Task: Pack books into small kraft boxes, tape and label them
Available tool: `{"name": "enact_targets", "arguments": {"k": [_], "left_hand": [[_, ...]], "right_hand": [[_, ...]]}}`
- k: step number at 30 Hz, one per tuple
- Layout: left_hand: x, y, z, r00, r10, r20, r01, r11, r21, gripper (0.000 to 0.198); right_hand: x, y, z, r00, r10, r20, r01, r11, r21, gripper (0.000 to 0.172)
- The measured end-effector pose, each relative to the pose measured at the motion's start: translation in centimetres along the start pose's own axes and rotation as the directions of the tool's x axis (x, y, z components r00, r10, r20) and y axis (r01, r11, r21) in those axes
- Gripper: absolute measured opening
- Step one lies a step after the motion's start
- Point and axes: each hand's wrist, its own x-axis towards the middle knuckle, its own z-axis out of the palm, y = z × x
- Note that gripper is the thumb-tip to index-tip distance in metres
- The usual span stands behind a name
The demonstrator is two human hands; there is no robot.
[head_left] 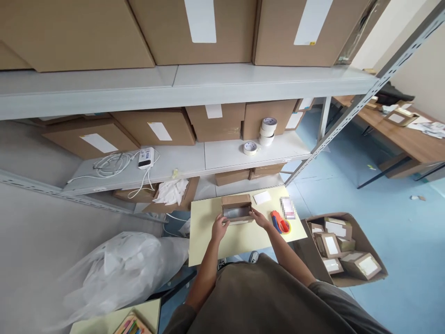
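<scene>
A small cardboard box [236, 201] stands on the pale yellow table, its far flap raised and its top open. Something grey and smooth shows inside it; I cannot make out what. My left hand [219, 227] grips the box's near left corner, and my right hand [259, 218] has its fingers on the right side. To the right of my right hand lies a red and blue tape dispenser [276, 221] with a roll of yellowish tape. Beyond it rests a printed card [288, 208], partly blurred. A white slip of paper [262, 197] lies behind my right hand.
Ahead rises a metal shelf [222, 88] with large cartons, tape rolls [250, 148] and a white power strip [146, 158]. An open carton [377, 260] of small boxes stands right of the table [201, 246]. Plastic wrapping [128, 264] bulges at the left.
</scene>
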Motion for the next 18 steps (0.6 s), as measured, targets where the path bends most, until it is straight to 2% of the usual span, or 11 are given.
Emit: {"name": "enact_targets", "arguments": {"k": [2,4,7,10,13,16,18], "left_hand": [[0.1,-1.2,-1.1,1.0,-0.014,-0.026,0.013,0.999,-0.04,0.014],[0.1,-2.1,-2.1,0.999,-0.032,-0.031,0.03,0.997,-0.073,0.015],[0.3,-2.7,-2.8,0.996,-0.082,-0.046,0.079,0.994,-0.076,0.03],[1.2,-2.5,-2.6,0.987,-0.141,-0.084,0.139,0.99,-0.027,0.06],[3.0,-2.2,-2.1,0.981,-0.183,-0.059,0.183,0.983,-0.009,0.084],[5.3,-2.1,-2.0,0.984,-0.181,-0.008,0.178,0.976,-0.121,0.095],[6.7,-2.2,-2.0,0.979,-0.199,0.042,0.203,0.936,-0.288,0.091]], "right_hand": [[0.4,-0.6,1.4,0.995,0.049,0.085,-0.048,0.999,-0.013,0.062],[0.8,-1.2,2.6,0.99,0.073,0.117,-0.07,0.997,-0.022,0.066],[1.0,-1.6,3.9,0.993,0.097,0.071,-0.092,0.993,-0.075,0.065],[0.7,-1.6,5.1,0.99,0.137,-0.019,-0.138,0.972,-0.19,0.066],[0.0,-1.6,6.6,0.989,0.12,-0.087,-0.141,0.943,-0.301,0.073],[-0.5,-1.4,7.9,0.987,0.103,-0.12,-0.137,0.935,-0.327,0.074],[-0.6,-1.2,8.4,0.983,0.121,-0.139,-0.16,0.934,-0.319,0.075]]}}
